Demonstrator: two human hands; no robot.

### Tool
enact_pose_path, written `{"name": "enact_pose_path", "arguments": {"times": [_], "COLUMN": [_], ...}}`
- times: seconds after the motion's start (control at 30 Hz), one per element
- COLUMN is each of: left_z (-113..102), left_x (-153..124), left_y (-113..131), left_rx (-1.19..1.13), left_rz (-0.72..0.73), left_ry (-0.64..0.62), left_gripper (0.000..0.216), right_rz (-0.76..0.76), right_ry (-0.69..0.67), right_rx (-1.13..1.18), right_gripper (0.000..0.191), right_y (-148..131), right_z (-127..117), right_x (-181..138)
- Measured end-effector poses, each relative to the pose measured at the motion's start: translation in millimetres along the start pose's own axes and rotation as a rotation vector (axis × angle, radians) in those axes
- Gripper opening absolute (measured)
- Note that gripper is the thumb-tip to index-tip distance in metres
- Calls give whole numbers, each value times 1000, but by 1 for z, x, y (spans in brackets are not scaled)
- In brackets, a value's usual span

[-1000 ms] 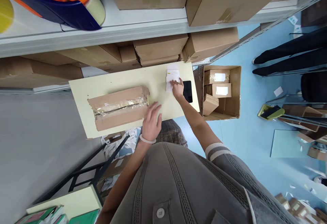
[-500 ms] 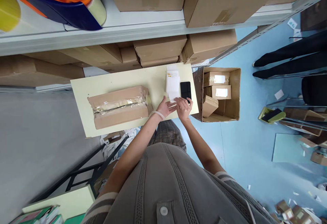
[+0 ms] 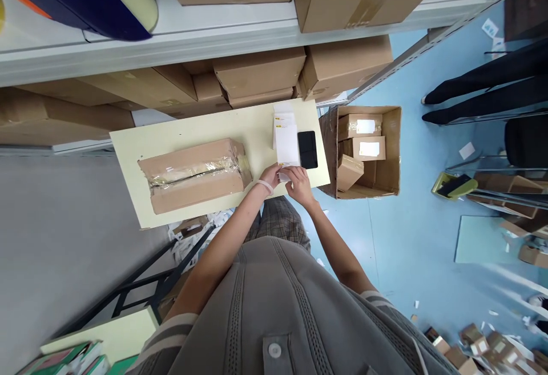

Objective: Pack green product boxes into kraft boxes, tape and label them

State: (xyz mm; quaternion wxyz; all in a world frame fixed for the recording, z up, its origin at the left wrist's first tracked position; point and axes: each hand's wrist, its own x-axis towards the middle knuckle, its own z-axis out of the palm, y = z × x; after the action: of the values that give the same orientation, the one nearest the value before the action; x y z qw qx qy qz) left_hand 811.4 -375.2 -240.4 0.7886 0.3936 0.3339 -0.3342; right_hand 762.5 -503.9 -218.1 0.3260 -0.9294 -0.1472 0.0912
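Note:
A strip of white labels [image 3: 286, 142] with small yellow print lies on the pale yellow tabletop [image 3: 260, 125], its near end running to my hands at the table's front edge. My left hand [image 3: 270, 174] is closed on the strip's near end from the left. From the right, my right hand [image 3: 301, 185] has its fingers bent and pinched on the same end, close against the left hand. Beside the labels rests a black phone [image 3: 307, 149], untouched. To the left of my hands lies a brown cardboard box [image 3: 194, 175] with shiny clear tape along its top.
Right of the table stands a large open carton [image 3: 391, 152] with several small labelled boxes inside. A metal shelf [image 3: 180, 55] with cartons runs along the back. An orange and blue tape dispenser [image 3: 92, 7] sits on it. A person's legs [image 3: 479, 89] show at right.
My left hand, spread before, has closed on the label end. The right hand has moved slightly left and down, off the phone's corner. The labels extend nearer my body.

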Motion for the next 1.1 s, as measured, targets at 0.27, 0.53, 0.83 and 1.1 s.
{"name": "enact_pose_path", "arguments": {"times": [0.27, 0.53, 0.83, 1.1], "left_z": [-28, -38, -44, -44], "left_x": [-4, -13, -16, -10], "left_y": [0, -11, -11, -15], "left_rx": [466, 724, 623, 624], "left_rz": [251, 434, 386, 400], "left_ry": [137, 146, 167, 159], "left_gripper": [16, 19, 18, 29], "right_rz": [-37, -214, -158, -204], "right_ry": [-3, -262, -183, -110], "right_rx": [39, -194, -140, -151], "right_gripper": [62, 19, 18, 21], "right_y": [7, -2, 4, 3], "right_z": [-55, -43, -39, -40], "right_x": [48, 99, 84, 79]}}
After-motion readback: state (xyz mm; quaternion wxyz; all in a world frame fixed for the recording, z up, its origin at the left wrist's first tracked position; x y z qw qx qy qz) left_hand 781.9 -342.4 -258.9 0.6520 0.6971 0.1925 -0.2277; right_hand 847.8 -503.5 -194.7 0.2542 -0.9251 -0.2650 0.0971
